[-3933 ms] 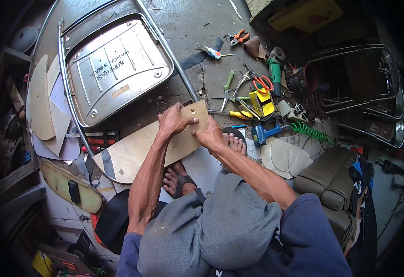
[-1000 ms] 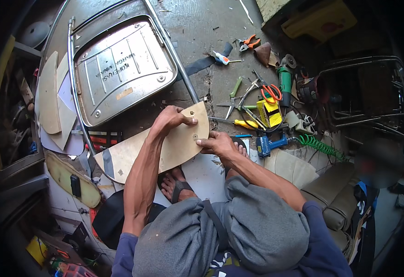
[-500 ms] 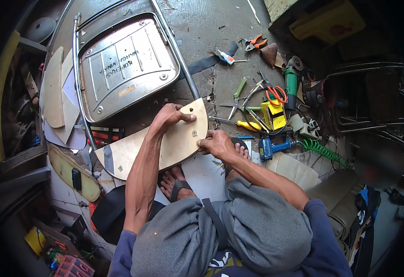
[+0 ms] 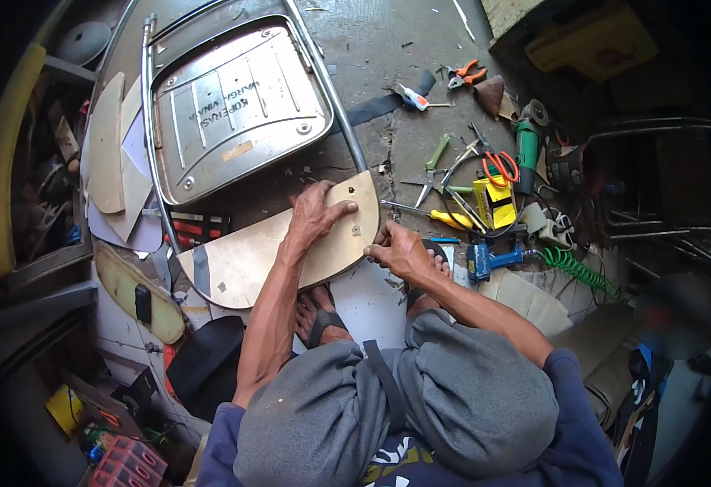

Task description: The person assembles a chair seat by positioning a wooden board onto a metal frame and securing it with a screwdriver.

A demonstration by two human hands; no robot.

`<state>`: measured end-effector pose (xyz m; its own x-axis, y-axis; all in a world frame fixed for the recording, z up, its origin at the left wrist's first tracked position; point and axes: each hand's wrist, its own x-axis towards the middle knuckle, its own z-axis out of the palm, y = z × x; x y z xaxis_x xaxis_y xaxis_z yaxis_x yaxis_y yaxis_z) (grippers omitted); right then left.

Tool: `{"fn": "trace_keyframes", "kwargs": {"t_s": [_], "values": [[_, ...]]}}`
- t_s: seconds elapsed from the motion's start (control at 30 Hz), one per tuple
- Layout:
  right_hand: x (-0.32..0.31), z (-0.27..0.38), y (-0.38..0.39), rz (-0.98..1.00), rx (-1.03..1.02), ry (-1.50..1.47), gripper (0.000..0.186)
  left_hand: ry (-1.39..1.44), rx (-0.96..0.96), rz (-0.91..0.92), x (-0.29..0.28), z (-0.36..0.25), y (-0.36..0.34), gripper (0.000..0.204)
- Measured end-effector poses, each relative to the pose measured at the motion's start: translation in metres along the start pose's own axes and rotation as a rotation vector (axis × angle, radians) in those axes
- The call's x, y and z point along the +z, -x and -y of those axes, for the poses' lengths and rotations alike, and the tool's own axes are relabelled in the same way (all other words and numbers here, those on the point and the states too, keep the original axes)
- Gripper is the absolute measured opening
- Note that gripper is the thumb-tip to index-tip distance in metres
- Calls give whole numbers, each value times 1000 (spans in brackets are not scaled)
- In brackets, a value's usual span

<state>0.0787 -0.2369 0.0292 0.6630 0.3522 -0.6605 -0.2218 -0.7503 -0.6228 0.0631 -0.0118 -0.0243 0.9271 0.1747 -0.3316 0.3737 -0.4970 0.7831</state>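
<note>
A pale plywood board, rounded along its near side, lies across the curved end of a folding chair's metal frame. It has a dark hole, small metal plates and a grey strip at its left end. My left hand grips its far edge, thumb flat on top near the hole and fingers partly hidden beyond. My right hand pinches the rounded right edge with bent fingers; the fingertips are partly hidden. Past the board, the chair's metal seat pan shows its bare ribbed underside.
Right of the board lie a yellow-handled screwdriver, scissors, a yellow box, a green angle grinder and a blue air tool on a green coiled hose. Cut boards lean at left. My sandaled feet are close below.
The view has shifted slightly, so the scene sits a little further right. My left hand has bent more over the board's far edge. Both hands stay at the board.
</note>
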Motion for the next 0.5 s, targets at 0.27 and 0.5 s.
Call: {"fn": "trace_keyframes", "kwargs": {"t_s": [0.27,0.5], "values": [[-5,-4,-6,116,24,-314,31,-166,235,-298,11,-1,19,77],[-14,13,0,34,-71,9,32,-340,236,-249,40,-11,88,78]]}}
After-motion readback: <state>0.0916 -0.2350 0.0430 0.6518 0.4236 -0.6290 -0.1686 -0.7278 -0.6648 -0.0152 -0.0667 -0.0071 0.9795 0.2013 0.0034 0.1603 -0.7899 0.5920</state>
